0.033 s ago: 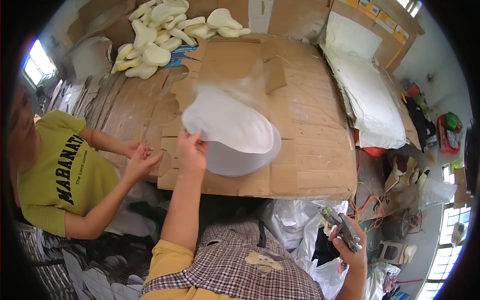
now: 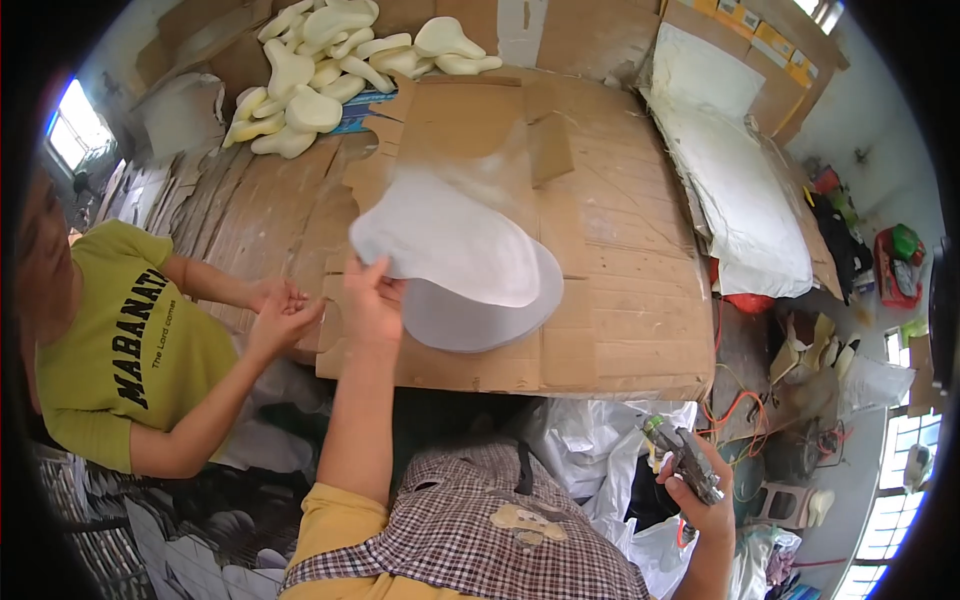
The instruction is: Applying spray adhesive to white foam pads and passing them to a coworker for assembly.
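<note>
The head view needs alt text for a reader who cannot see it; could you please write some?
The person's left hand lifts a white foam sheet off a similar sheet on a cardboard-covered table, while the right hand holds a spray gun low beside it. A co-worker in a yellow shirt stands left.

I saw the foam sheet (image 2: 450,250) lying mid-frame on the cardboard table (image 2: 620,300), foam cutouts (image 2: 330,70) piled upper left, padding (image 2: 740,190) upper right, co-worker (image 2: 130,340) left.
</note>
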Motion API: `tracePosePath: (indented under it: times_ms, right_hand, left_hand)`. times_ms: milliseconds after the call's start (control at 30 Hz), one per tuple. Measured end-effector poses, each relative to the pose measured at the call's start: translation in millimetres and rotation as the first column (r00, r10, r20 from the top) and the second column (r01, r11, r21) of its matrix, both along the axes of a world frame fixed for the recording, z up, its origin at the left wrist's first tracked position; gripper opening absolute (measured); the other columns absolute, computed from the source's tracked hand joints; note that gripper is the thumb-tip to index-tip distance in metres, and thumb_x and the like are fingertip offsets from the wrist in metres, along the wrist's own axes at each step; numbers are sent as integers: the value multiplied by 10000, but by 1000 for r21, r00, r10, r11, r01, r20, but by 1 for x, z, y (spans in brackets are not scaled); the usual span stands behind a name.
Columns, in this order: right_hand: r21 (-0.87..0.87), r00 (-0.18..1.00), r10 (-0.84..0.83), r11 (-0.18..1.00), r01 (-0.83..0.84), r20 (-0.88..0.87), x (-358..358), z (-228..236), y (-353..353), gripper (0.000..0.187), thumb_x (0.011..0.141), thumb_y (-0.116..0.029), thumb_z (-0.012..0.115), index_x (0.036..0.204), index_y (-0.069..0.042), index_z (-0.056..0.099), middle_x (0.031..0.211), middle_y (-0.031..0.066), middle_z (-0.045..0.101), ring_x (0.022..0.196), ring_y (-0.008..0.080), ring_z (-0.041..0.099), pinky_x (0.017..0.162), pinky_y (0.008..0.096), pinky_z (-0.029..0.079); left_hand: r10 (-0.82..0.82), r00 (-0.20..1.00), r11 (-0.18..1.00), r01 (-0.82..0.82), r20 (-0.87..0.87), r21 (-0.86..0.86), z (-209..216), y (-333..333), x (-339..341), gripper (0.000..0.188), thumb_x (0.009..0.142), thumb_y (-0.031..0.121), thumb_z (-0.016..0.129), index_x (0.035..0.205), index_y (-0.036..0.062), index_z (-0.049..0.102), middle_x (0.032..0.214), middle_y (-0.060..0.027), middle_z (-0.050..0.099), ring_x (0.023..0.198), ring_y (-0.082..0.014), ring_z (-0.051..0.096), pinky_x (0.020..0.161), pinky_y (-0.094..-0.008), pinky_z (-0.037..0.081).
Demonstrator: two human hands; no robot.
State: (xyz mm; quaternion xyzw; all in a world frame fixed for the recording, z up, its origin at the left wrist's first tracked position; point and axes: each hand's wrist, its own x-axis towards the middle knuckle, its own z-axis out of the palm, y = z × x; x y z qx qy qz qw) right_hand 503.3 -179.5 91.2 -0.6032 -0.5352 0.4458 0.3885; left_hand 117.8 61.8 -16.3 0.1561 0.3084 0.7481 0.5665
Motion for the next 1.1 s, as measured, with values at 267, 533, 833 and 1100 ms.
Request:
tracePosePath:
  times_ms: [267,533,833,1100]
  right_hand:
    - [-19,995,89,996,-90,-43,-8,-2,-2,527,735,-22,723,1227,47,546,855,67,653,766,116,610,690,263,488]
    - [-72,986,169,983,-169,1,3,9,-6,503,729,4,720,1204,50,558,825,62,646,726,113,603,671,259,482]
    - [28,990,-123,992,125,-70,-15,15,22,534,788,-91,722,1250,70,508,829,48,617,736,124,594,677,264,491]
    - [-59,994,-57,996,62,96,7,29,-8,492,758,-109,734,1193,53,571,835,33,634,735,92,577,689,232,465]
  left_hand:
    - [190,980,976,-182,-55,117,24,-43,-101,518,856,-22,536,1351,89,433,1302,-76,524,1161,-205,534,939,-380,490]
    - [486,859,874,-477,-161,93,15,-77,-110,439,881,16,536,1313,52,465,1200,-96,577,1049,-231,598,907,-347,506]
    - [294,956,896,-281,-15,-343,-86,-140,-87,125,938,177,552,922,53,560,859,-77,640,784,-230,649,705,-342,552]
    - [305,952,898,-284,11,-336,-109,-138,-83,186,972,243,518,919,68,552,826,-68,636,771,-237,648,708,-340,543]
